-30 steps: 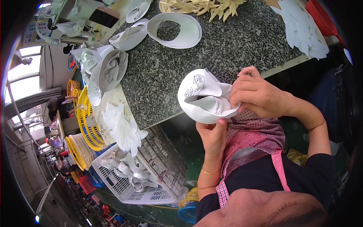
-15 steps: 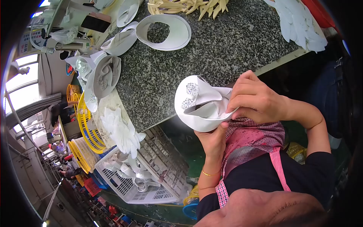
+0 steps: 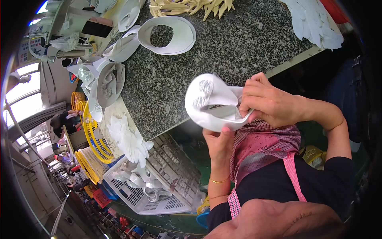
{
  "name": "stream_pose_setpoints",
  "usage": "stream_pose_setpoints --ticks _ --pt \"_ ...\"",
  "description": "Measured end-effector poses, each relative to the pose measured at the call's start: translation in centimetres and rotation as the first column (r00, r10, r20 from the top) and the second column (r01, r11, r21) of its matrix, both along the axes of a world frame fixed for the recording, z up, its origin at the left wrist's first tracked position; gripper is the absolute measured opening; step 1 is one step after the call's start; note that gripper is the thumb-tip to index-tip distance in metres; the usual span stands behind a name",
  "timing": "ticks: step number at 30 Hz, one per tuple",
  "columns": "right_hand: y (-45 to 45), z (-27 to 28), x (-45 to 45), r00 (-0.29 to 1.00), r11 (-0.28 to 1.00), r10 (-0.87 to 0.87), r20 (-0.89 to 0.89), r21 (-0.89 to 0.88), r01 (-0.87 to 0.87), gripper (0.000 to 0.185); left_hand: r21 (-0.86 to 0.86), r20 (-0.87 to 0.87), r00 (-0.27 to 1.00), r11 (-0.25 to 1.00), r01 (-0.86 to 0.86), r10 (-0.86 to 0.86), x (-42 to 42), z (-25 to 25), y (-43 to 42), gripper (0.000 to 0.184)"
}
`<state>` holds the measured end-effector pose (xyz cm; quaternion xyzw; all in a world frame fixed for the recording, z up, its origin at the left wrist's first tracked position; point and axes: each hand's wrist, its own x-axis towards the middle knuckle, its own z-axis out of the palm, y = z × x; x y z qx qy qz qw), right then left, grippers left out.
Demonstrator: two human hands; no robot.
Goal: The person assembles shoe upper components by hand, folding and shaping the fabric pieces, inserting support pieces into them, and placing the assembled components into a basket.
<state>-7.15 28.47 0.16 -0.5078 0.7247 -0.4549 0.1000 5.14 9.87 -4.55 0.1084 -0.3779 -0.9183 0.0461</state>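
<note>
A white shoe upper [image 3: 199, 106] with a sparkling stone ornament, blurred by motion, is held in the air off the near edge of the table. My left hand [image 3: 219, 146], with a gold bangle at the wrist, supports it from below. Its thumb lies near the lower edge and its other fingers are mostly hidden behind the upper. My right hand [image 3: 266, 101] is closed in a pinch on the upper's narrow right end. An opening shows between the folded white parts.
On the speckled stone tabletop [image 3: 238, 44] lie a white oval upper [image 3: 186, 36], cream strips [image 3: 191, 7] and white cut pieces [image 3: 312, 24]. More white pieces [image 3: 126, 137] overhang the left edge above a white crate [image 3: 159, 208]. Yellow baskets [image 3: 95, 139] stand further left.
The shoe upper has turned and tilted slightly in my hands. My left hand has slid a little left and down along it, while my right hand keeps its pinch. The view has shifted slightly.
</note>
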Motion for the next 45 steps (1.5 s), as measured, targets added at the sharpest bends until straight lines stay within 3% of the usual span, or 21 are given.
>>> stream_pose_setpoints --ticks 7,9,10,12,16,18,23,25,26,28,30,33,36,45 --pt "1.0 0.2 -1.6 0.998 0.998 0.054 -0.014 -0.029 -0.054 0.023 -0.146 0.076 0.992 0.985 -0.087 0.099 -0.6 1.7 -0.1 0.043" --pt "0.7 1.0 -1.6 0.973 0.997 -0.033 0.230 -0.058 0.047 0.024 -0.185 0.084 0.991 0.979 -0.092 0.109 -0.7 1.9 0.2 0.042" --pt "0.4 1.0 -1.6 0.973 0.997 -0.038 0.230 -0.058 0.052 0.024 -0.196 0.085 0.991 0.976 -0.089 0.108 -0.7 1.9 0.3 0.041" --pt "-0.5 0.8 -1.5 0.992 0.994 -0.081 0.093 -0.064 0.087 0.020 -0.209 0.087 0.991 0.974 -0.082 0.102 -0.8 2.0 0.4 0.040" --pt "-1.3 1.4 -2.2 0.995 0.998 -0.052 0.082 0.024 0.050 0.020 -0.239 0.064 0.995 0.969 -0.057 0.074 -0.6 1.7 0.3 0.042" --pt "-1.5 1.8 -2.4 0.984 0.982 -0.135 0.117 0.146 0.118 0.022 -0.260 0.062 0.995 0.964 -0.056 0.074 -0.6 1.3 0.2 0.042" --pt "-1.2 0.5 -2.2 0.980 0.979 -0.193 -0.039 0.062 0.195 0.024 -0.296 0.079 0.990 0.951 -0.091 0.120 -0.5 1.2 0.5 0.045" --pt "-0.3 0.3 -2.9 0.912 0.919 -0.366 -0.184 0.081 0.385 0.020 -0.284 0.069 0.989 0.953 -0.104 0.128 -0.3 1.1 0.4 0.046" --pt "0.0 0.3 -2.7 0.913 0.920 -0.363 -0.185 0.083 0.383 0.020 -0.275 0.057 0.989 0.954 -0.117 0.138 -0.3 1.0 0.3 0.046" --pt "0.4 0.3 -1.9 0.892 0.890 -0.416 -0.177 -0.282 0.359 0.018 -0.281 0.062 0.986 0.951 -0.131 0.154 -0.2 0.9 0.5 0.047" --pt "0.4 0.0 0.1 0.948 0.914 -0.293 -0.125 -0.327 0.240 0.021 -0.289 0.066 0.984 0.947 -0.140 0.165 -0.2 1.0 0.7 0.047" --pt "-0.2 -0.9 1.3 0.917 0.937 -0.289 -0.273 -0.276 0.213 0.024 -0.295 0.092 0.981 0.946 -0.136 0.169 -0.4 1.5 1.1 0.048" --pt "-0.1 -1.6 1.6 0.919 0.933 -0.312 -0.242 -0.260 0.249 0.025 -0.310 0.095 0.981 0.941 -0.133 0.170 -0.3 2.0 1.2 0.046" --pt "0.1 -0.5 1.1 0.984 0.988 -0.157 -0.088 -0.022 0.156 0.020 -0.467 0.027 0.978 0.868 -0.169 0.205 -0.1 2.3 1.3 0.045"
